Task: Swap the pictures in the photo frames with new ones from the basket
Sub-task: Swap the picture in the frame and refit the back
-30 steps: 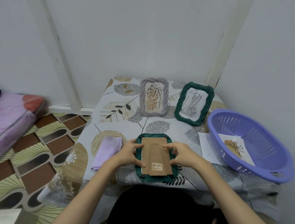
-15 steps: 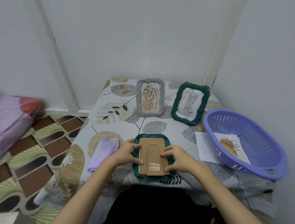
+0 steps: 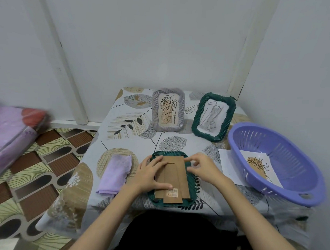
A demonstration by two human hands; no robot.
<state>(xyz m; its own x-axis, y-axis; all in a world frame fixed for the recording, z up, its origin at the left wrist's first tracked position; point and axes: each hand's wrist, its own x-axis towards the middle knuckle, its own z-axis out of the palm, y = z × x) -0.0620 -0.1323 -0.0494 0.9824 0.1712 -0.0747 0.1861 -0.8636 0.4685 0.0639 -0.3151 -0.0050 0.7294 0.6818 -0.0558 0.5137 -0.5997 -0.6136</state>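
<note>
A dark green woven frame [image 3: 192,194] lies face down at the table's near edge, its brown cardboard back [image 3: 174,174] facing up. My left hand [image 3: 149,173] rests flat on the left part of the back, thumb across its lower edge. My right hand [image 3: 202,167] sits at the frame's upper right side with fingertips curled at the back's top corner; whether they pinch something is unclear. A grey frame [image 3: 168,110] and a second green frame [image 3: 213,116] stand upright at the back, each with a line drawing. A purple basket [image 3: 272,161] at right holds a leaf picture [image 3: 260,165].
A folded lilac cloth [image 3: 115,172] lies left of the face-down frame. A white sheet [image 3: 228,165] lies partly under the basket. The table [image 3: 126,134] stands in a wall corner. A purple mattress [image 3: 10,135] lies on the patterned floor at left.
My right hand moved from the middle of the back's right edge up to its top right corner. My left hand slid further onto the cardboard. The frame stayed in place.
</note>
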